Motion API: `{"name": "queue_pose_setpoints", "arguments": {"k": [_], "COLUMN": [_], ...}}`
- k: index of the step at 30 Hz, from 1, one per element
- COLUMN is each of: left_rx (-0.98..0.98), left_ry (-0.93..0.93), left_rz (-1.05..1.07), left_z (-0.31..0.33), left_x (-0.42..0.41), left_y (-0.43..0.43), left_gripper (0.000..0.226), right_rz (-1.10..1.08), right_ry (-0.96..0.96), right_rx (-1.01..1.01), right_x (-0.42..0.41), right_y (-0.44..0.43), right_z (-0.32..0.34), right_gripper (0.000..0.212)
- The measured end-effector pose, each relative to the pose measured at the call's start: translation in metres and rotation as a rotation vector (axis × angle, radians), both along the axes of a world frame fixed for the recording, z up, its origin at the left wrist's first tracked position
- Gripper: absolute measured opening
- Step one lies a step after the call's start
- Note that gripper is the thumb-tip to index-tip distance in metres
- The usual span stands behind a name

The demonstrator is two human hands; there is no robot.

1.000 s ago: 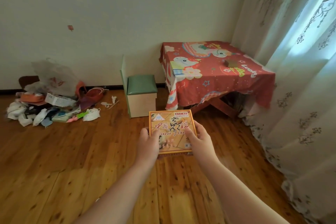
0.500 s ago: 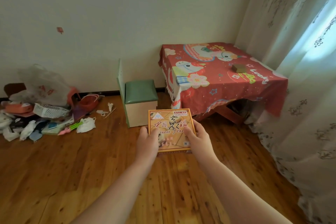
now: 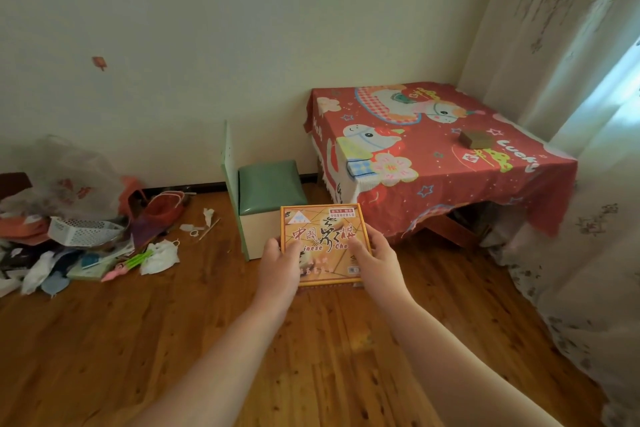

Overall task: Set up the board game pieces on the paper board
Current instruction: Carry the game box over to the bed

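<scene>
Chinese chess box (image 3: 323, 236) gripped at both side edges, left hand (image 3: 280, 265), right hand (image 3: 375, 262); judged light, stiff cardboard; keep level, loose pieces likely inside.

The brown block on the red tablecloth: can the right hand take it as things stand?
Probably not: the right hand grips the Chinese chess box, and the brown block lies far beyond it.

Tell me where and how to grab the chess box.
Grip the chess box by its left and right edges, one hand from each side, as the left hand and right hand do: it is flat and wide, so this keeps it level.
</scene>
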State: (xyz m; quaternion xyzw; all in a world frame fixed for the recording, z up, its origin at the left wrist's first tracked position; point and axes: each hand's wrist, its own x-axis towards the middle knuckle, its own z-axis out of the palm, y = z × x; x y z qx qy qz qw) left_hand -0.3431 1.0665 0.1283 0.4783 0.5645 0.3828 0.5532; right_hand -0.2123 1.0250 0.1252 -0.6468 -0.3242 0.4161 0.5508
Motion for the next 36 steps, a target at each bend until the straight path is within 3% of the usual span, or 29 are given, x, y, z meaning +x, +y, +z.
{"name": "queue_pose_setpoints", "arguments": {"k": [5, 12, 22, 36], "left_rx": [-0.017, 0.009, -0.016, -0.04], "left_ry": [0.016, 0.087, 0.009, 0.025], "left_rz": [0.017, 0.073, 0.055, 0.038], "left_z": [-0.006, -0.002, 0.003, -0.013], "left_x": [0.017, 0.056, 0.112, 0.125], "left_y": [0.046, 0.129, 0.221, 0.354], "left_gripper": [0.015, 0.013, 0.012, 0.02], "right_rz": [0.018, 0.052, 0.061, 0.02], "right_ry": [-0.013, 0.01, -0.018, -0.076], "right_rx": [-0.019, -0.02, -0.023, -0.07], "right_x": [0.017, 0.057, 0.116, 0.126], "right_y": [0.052, 0.14, 0.233, 0.367], "right_z": [-0.01, -0.013, -0.006, -0.027], "right_gripper": [0.048, 0.043, 0.038, 0.035]}}
